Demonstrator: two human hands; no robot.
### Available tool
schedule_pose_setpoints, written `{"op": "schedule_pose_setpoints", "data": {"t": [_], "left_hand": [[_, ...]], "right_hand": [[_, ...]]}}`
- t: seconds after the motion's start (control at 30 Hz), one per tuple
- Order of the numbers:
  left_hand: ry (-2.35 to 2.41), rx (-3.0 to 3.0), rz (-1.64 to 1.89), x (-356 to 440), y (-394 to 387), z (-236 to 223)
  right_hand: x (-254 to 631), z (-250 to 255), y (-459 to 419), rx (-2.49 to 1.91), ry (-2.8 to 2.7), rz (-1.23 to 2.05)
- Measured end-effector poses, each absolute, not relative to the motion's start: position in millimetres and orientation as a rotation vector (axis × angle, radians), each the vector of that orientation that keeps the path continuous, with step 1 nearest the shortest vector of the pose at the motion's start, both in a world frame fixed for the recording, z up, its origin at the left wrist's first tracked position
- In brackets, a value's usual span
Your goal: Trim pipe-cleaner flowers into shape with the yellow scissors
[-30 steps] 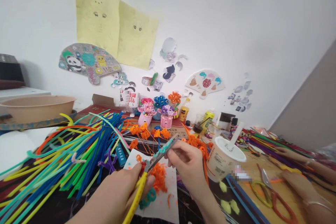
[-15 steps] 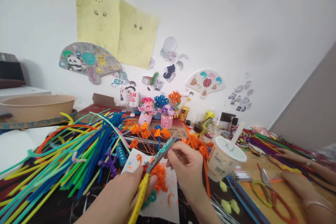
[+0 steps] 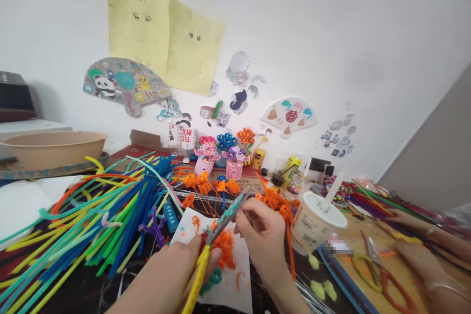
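My left hand (image 3: pixel 172 274) is closed round the yellow handles of a pair of scissors (image 3: pixel 215 235), whose blades point up and to the right. My right hand (image 3: pixel 261 235) pinches a teal pipe cleaner (image 3: pixel 235 207) that lies along the blades, fingers curled. Below both hands lies a white sheet of paper (image 3: pixel 235 289) with orange fuzz clippings (image 3: pixel 224 248) and a teal coil on it.
A big heap of coloured pipe cleaners (image 3: pixel 95 211) covers the left of the table. A paper cup with a straw (image 3: pixel 312 225) stands right of my hand. Small pipe-cleaner flower pots (image 3: pixel 221 157) stand at the wall. Another person's hand (image 3: pixel 423 260) and scissors (image 3: pixel 382 274) are at the right.
Both hands have crept slightly toward the right with the scissors and pipe cleaner; the view has tilted a little. Nothing was let go.
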State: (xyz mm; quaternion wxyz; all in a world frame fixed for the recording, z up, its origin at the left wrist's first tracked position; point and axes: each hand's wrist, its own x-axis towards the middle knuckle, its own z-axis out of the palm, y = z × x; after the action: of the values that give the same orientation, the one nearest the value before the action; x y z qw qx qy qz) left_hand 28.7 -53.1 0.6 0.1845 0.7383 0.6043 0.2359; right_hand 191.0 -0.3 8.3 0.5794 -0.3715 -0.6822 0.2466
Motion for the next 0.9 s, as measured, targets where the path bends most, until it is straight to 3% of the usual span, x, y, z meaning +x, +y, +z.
{"op": "schedule_pose_setpoints", "data": {"t": [0.63,0.9], "left_hand": [[1.741,2.062,0.669,32,-49,-9],[1.753,2.060,0.719,29,-42,-33]], "right_hand": [[189,2,1,-0.855,-1.582,0.521],[188,3,-1,-0.856,-1.574,0.501]]}}
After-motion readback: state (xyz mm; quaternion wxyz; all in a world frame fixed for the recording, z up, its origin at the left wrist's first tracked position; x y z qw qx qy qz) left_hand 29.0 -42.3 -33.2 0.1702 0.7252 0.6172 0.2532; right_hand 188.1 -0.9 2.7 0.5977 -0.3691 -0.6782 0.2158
